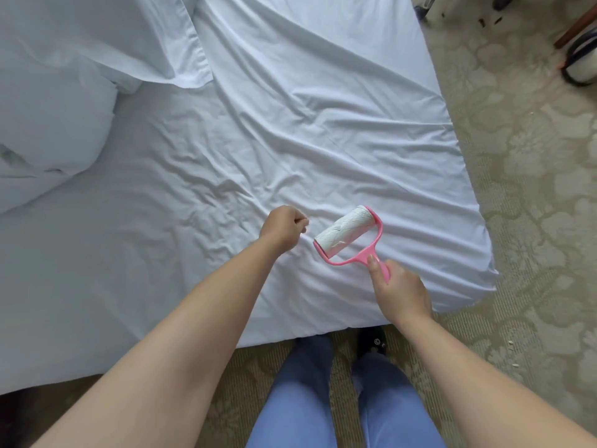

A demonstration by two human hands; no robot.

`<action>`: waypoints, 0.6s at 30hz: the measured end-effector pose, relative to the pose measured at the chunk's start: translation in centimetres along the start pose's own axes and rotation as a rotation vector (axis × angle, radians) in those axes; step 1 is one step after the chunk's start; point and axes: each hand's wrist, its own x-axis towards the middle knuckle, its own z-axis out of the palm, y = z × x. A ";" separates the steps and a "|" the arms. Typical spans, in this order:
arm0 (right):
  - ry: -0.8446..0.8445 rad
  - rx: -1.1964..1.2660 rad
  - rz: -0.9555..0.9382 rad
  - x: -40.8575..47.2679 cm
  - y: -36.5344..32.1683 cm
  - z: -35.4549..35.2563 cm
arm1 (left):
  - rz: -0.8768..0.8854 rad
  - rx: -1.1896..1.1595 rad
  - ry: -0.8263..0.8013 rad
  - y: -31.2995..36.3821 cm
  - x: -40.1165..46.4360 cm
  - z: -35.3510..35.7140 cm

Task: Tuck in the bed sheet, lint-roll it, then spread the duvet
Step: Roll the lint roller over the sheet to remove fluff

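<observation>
A wrinkled white bed sheet (245,150) covers the mattress in front of me. My right hand (399,286) grips the pink handle of a lint roller (345,234), whose white sticky roll rests on the sheet near the bed's front right corner. My left hand (282,229) is just left of the roll, fingers curled, pinching the sheet between fingertips. The white duvet (55,101) lies bunched at the far left of the bed.
A white pillow or folded cover (168,37) lies at the bed's far end. Patterned carpet (529,195) runs along the right side and front. A white and dark bag (581,66) and a wooden furniture leg stand at the top right. My legs stand at the bed's edge.
</observation>
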 end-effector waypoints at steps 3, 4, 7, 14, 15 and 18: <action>-0.024 -0.051 -0.057 -0.5 -0.9 -0.8 | 0.031 -0.013 0.038 0.8 -0.6 -1.6; -0.027 -0.063 -0.071 -0.6 -1.2 -1.1 | 0.035 -0.037 0.058 1.1 -0.8 -2.1; -0.021 -0.077 -0.107 -1.3 -2.0 -1.9 | 0.009 -0.133 0.117 1.7 -1.5 -3.9; 0.000 -0.068 -0.187 -2.6 -3.9 -3.3 | -0.015 -0.455 0.047 2.8 -4.4 -4.5; 0.004 -0.069 -0.193 -2.7 -4.1 -3.3 | -0.022 -0.477 0.043 2.8 -4.5 -4.1; 0.008 -0.079 -0.204 -2.9 -4.5 -3.3 | -0.074 -0.567 0.044 2.5 -4.9 -3.4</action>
